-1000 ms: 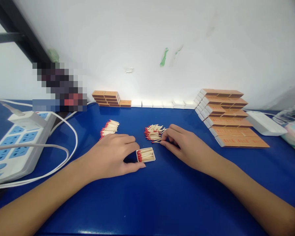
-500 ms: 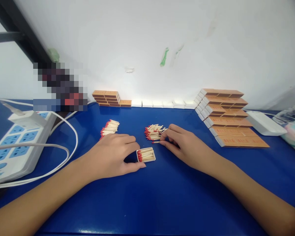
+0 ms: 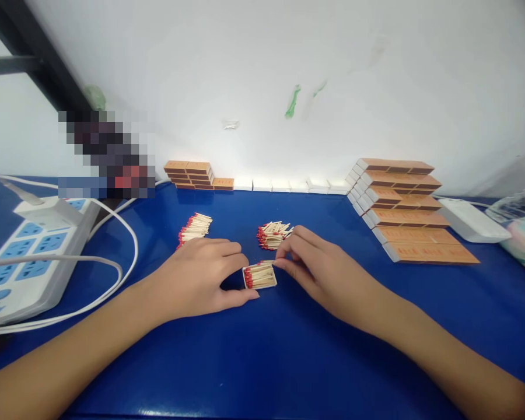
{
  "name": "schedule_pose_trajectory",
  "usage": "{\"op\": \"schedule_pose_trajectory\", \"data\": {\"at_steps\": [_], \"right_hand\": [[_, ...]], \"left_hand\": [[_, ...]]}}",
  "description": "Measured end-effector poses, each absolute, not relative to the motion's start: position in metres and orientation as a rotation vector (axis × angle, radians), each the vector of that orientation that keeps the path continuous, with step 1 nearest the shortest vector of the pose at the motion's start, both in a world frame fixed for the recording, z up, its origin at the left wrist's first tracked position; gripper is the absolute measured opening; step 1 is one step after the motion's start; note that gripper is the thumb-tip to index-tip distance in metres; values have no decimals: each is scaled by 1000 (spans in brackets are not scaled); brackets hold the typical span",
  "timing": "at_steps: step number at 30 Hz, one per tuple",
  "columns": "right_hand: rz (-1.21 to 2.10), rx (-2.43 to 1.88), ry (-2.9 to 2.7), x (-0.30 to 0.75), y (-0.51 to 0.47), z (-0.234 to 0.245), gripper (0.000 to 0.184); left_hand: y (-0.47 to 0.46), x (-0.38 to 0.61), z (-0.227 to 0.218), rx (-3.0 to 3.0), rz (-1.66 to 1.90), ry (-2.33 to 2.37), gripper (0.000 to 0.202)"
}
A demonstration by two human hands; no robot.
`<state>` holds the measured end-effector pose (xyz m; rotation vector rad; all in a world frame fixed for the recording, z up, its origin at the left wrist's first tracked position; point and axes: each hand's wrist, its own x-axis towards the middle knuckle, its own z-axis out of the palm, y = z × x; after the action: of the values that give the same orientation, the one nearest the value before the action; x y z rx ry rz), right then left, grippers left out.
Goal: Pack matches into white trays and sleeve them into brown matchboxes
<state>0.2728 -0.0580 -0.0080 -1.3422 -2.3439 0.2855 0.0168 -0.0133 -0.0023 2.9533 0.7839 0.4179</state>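
Note:
A small white matchbox tray (image 3: 259,275) filled with red-tipped matches lies on the blue table (image 3: 262,350). My left hand (image 3: 196,277) grips the tray's left end between thumb and curled fingers. My right hand (image 3: 319,265) pinches a match at the tray's far right corner. A loose pile of matches (image 3: 272,234) lies just behind my right hand's fingertips. A second, neater bundle of matches (image 3: 194,227) lies behind my left hand.
Stacked orange matchbox sleeves (image 3: 405,210) stand at the right, a smaller stack (image 3: 195,175) at the back by the wall, with a row of white trays (image 3: 293,185) between. A power strip (image 3: 30,251) with white cables lies left. A white box (image 3: 472,220) sits far right.
My right hand has moved from the loose pile toward me and left, bringing a pinched match to the tray's corner. My left hand has not moved.

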Motion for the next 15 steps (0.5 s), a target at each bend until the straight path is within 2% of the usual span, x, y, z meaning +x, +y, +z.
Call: {"op": "schedule_pose_trajectory", "data": {"at_steps": [4, 15], "right_hand": [[256, -1240, -2410, 263, -63, -12, 9], [436, -1241, -2334, 274, -61, -15, 8]], "left_hand": [[-14, 18, -2, 2956, 429, 772, 34], [-13, 16, -3, 2952, 431, 778, 32]]}}
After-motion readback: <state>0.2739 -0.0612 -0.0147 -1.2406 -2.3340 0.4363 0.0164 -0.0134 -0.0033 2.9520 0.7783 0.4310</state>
